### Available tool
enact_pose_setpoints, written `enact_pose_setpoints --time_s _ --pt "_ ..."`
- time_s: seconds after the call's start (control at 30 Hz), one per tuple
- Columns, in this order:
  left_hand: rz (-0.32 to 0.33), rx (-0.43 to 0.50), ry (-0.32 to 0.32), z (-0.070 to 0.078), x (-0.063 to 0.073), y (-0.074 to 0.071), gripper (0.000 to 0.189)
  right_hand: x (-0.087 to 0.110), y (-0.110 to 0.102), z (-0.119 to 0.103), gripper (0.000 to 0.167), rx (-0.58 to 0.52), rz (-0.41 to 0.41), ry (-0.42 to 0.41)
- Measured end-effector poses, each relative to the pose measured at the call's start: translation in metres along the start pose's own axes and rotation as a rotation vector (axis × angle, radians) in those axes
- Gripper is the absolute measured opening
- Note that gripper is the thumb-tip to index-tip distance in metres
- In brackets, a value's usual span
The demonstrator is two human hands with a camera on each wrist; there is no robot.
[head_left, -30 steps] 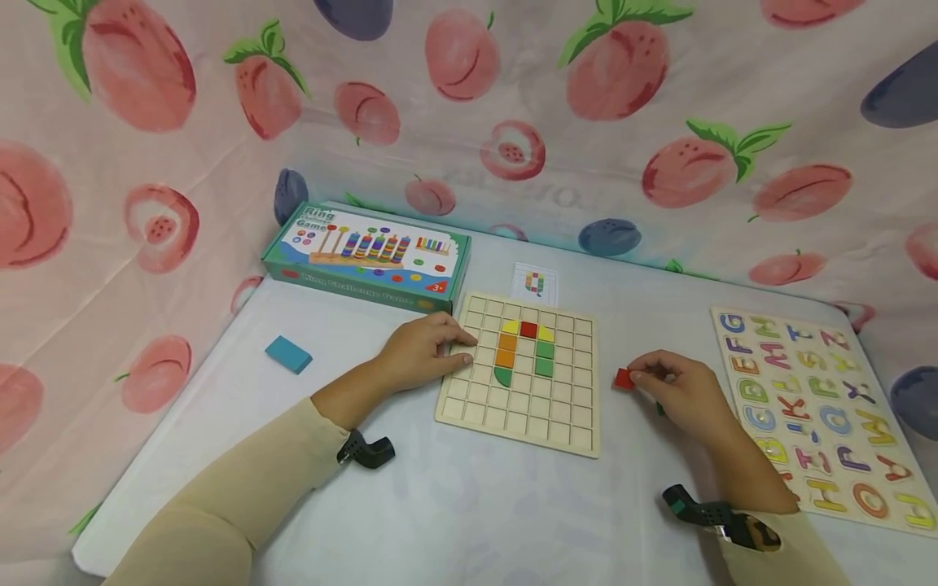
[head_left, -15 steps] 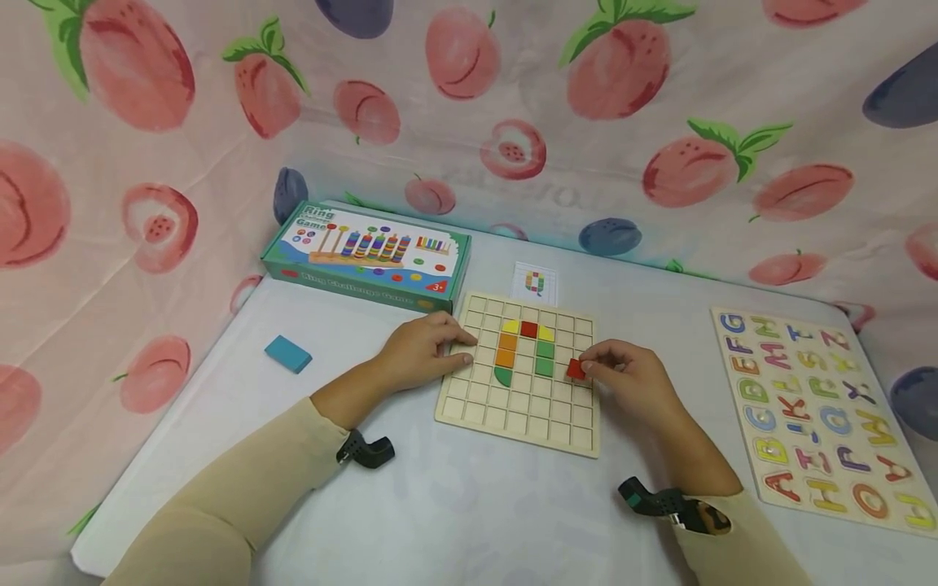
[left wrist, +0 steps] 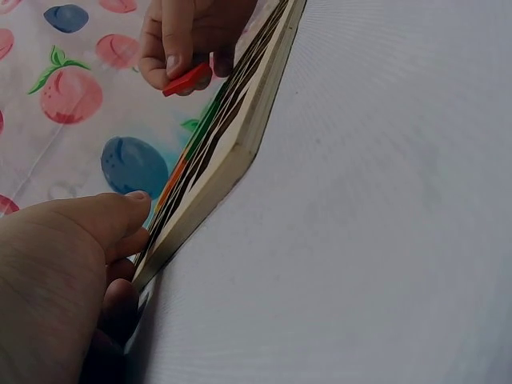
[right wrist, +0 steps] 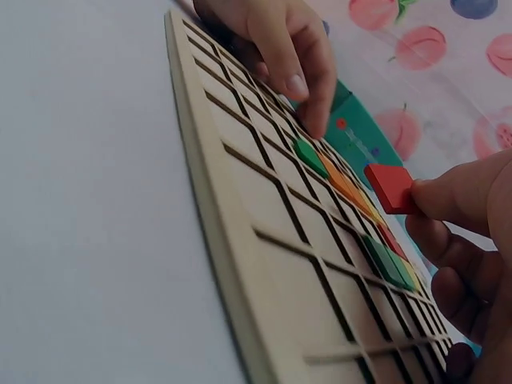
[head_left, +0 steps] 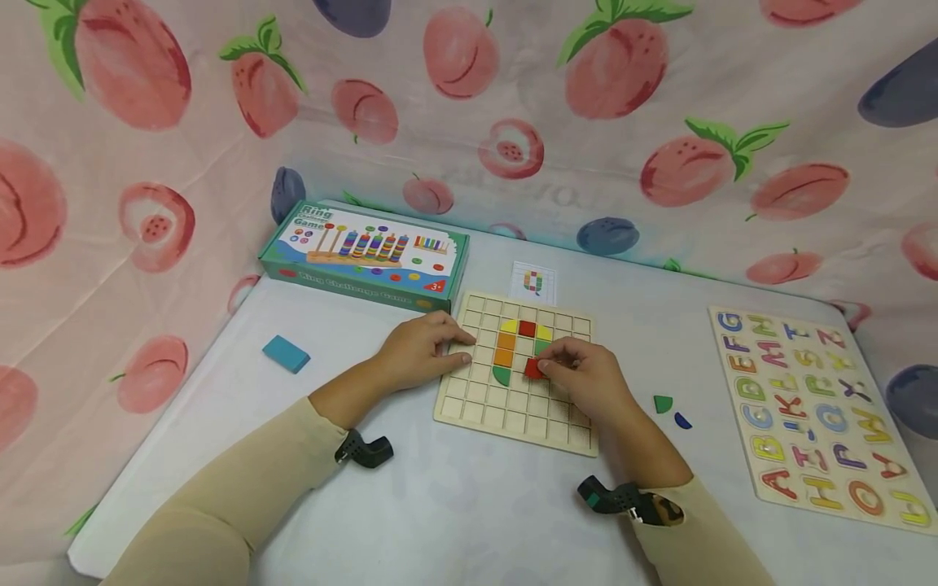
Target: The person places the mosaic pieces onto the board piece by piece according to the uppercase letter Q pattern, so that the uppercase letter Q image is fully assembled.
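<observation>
My right hand (head_left: 589,378) pinches a red square tile (head_left: 532,369) between thumb and fingers, over the wooden grid board (head_left: 498,415). In the right wrist view the tile (right wrist: 390,188) is tilted and raised above the board's surface. My left hand (head_left: 419,350) rests at the board's left edge, thumb and forefinger lying on it. Set in the grid are a red square (head_left: 527,329) between two yellow corner pieces, an orange piece (head_left: 503,350) down the left and a green quarter-round (head_left: 501,376) below it. Green tiles on the right side are partly hidden by my right hand.
A small pattern card (head_left: 533,282) lies behind the board. The green game box (head_left: 359,256) is at the back left, with a blue block (head_left: 287,354) before it. A green piece (head_left: 663,404) and a dark blue piece (head_left: 683,421) lie near the alphabet board (head_left: 765,423).
My right hand has carried the red tile leftward from the table onto the space over the grid, uncovering the loose green and blue pieces. The left hand has stayed put.
</observation>
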State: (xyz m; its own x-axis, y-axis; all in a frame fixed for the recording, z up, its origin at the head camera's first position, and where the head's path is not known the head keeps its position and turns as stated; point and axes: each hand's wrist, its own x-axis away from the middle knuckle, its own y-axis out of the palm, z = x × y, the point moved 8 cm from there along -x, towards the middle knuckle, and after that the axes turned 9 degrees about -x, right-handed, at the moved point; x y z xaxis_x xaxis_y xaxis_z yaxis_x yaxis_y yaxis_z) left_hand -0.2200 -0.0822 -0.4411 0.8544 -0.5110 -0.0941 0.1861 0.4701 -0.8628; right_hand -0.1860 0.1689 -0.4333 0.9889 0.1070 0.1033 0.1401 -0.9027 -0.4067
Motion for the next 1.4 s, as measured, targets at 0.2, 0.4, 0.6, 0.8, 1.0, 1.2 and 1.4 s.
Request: enact_pose_setpoints --time_s 0.2,0.4,0.6,0.8,1.0,1.2,1.4 --pt "0.008 -0.004 0.002 -0.001 0.0 0.0 0.028 0.002 0.017 -0.004 0.006 0.04 0.004 -0.052" --pt "0.007 0.002 -0.002 0.0 0.0 0.0 0.028 0.008 0.023 -0.005 0.006 0.105 0.024 -0.124" --pt "0.008 0.0 0.002 0.0 0.0 0.0 0.028 0.011 0.024 -0.008 0.009 0.171 0.052 -0.205" --pt "0.012 -0.001 0.013 0.001 0.0 0.0 0.028 0.01 0.025 -0.01 0.01 0.217 0.069 -0.256" --pt "0.009 -0.007 0.006 0.001 0.0 0.0 0.027 0.01 0.024 -0.008 0.008 0.229 0.077 -0.233" --pt "0.002 -0.008 -0.001 0.0 -0.001 0.0 0.027 0.01 0.023 -0.009 0.006 0.212 0.078 -0.206" --pt "0.0 -0.015 -0.004 0.001 -0.001 0.0 0.028 0.014 0.01 -0.008 0.007 0.123 0.123 -0.181"
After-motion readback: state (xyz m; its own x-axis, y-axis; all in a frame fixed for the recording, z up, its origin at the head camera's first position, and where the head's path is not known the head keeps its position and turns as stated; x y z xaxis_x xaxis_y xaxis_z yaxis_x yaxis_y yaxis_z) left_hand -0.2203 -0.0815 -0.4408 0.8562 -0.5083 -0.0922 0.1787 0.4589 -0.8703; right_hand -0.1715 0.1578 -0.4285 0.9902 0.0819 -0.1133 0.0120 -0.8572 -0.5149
